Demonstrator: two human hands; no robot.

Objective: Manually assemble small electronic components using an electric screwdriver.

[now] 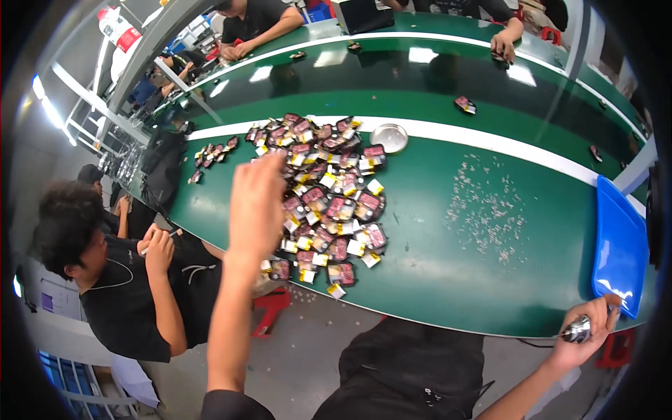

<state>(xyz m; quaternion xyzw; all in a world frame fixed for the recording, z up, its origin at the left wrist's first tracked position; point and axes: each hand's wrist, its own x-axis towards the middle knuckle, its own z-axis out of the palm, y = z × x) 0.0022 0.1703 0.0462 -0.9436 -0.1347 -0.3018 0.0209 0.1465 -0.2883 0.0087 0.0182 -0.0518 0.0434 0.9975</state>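
Note:
My left hand (257, 199) is raised over the left side of a heap of small black-cased electronic parts (339, 207) with pinkish faces and white-and-yellow tabs. Motion blurs its fingers, and I cannot make out whether anything is between them. At the bench's near right edge my right hand (589, 332) is closed round a dark, rounded hand tool with a shiny silver end (578, 329). Its exact kind is not plain. Just above that hand lies a blue plastic tray (617, 252).
A round metal dish (389, 138) stands behind the heap. Small pale bits (490, 210) are scattered over the green bench (420, 273). Beyond a white rail, a dark belt (392, 73) carries a few parts. A co-worker (133, 273) sits close at left; others work across the belt.

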